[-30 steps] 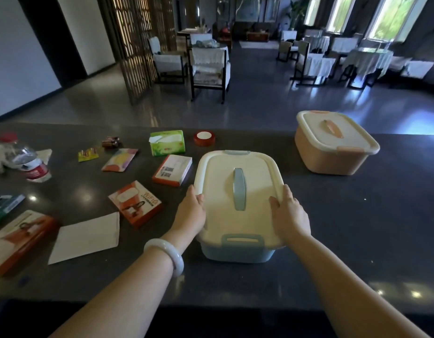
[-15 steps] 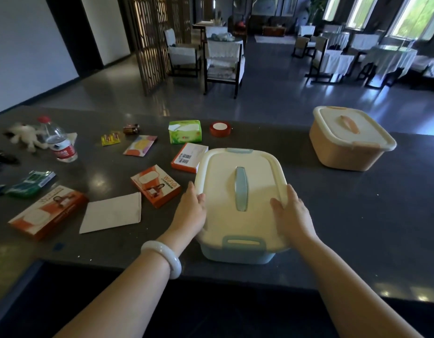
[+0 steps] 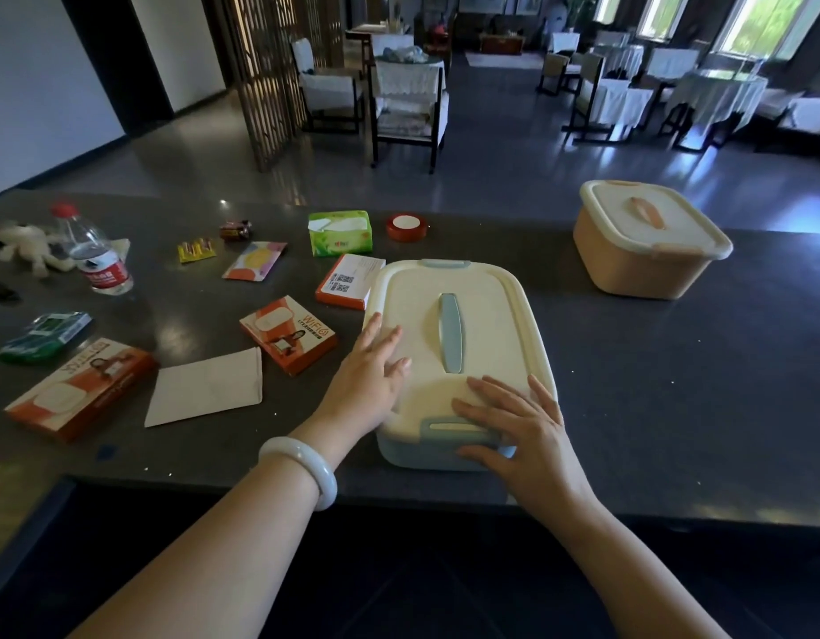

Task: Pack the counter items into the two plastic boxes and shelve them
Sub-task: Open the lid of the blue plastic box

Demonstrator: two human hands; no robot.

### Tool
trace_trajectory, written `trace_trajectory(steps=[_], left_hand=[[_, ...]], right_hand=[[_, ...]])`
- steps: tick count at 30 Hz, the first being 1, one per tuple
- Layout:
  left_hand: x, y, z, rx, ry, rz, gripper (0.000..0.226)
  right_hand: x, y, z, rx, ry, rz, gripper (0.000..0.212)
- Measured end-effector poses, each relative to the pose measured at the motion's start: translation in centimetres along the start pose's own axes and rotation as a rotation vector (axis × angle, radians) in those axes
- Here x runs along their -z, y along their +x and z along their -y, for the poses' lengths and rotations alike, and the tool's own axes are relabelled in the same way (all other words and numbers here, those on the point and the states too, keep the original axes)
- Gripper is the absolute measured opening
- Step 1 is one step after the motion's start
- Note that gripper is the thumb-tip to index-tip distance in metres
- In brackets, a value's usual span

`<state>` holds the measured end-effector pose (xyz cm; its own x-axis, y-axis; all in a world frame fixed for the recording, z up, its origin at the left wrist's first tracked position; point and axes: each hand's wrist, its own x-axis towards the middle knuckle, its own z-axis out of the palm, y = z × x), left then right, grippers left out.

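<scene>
A pale-lidded plastic box with a blue base and blue handle (image 3: 486, 325) stands shut on the dark counter (image 3: 675, 389) right in front of me. My left hand (image 3: 366, 380) rests flat on the lid's left side, fingers straight. My right hand (image 3: 523, 431) lies on the near right corner, fingers spread on the lid and thumb along the front by the blue latch. A second shut box, orange with a cream lid (image 3: 643, 260), sits at the far right. Loose items lie to the left: orange WiFi box (image 3: 288, 334), white-and-orange box (image 3: 350, 281), tissue pack (image 3: 339, 232), red tape roll (image 3: 405, 226).
Further left lie a white paper (image 3: 207, 387), a large orange box (image 3: 81, 387), a green pack (image 3: 41, 336), a water bottle (image 3: 97, 255), a plush toy (image 3: 21, 244) and small sachets (image 3: 255, 260). Beyond the counter is a dining room with chairs and tables.
My left hand moved from the box's left edge up onto the lid. My right hand slid from the right edge to the near front corner by the latch. My view shifted left.
</scene>
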<state>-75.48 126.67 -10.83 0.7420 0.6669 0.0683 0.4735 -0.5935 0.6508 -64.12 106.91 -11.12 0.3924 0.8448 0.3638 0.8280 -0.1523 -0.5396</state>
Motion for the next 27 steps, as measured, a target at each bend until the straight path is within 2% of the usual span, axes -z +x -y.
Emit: trace_trajectory(steps=[4, 10, 19, 27], left_hand=[[-0.2, -0.2, -0.1, 0.011, -0.030, -0.003, 0.051], [-0.3, 0.3, 0.1, 0.050, -0.052, 0.032, 0.052], [-0.5, 0.8, 0.4, 0.049, -0.014, 0.036, 0.051], [-0.2, 1.0, 0.0, 0.036, 0.028, 0.066, 0.053]], right_hand=[[-0.3, 0.0, 0.3, -0.085, 0.095, -0.030, 0.038], [-0.7, 0.0, 0.3, -0.176, 0.094, -0.054, 0.036], [-0.7, -0.3, 0.8, -0.127, 0.141, -0.108, 0.039], [-0.1, 0.3, 1.1, -0.087, 0.056, 0.013, 0.040]])
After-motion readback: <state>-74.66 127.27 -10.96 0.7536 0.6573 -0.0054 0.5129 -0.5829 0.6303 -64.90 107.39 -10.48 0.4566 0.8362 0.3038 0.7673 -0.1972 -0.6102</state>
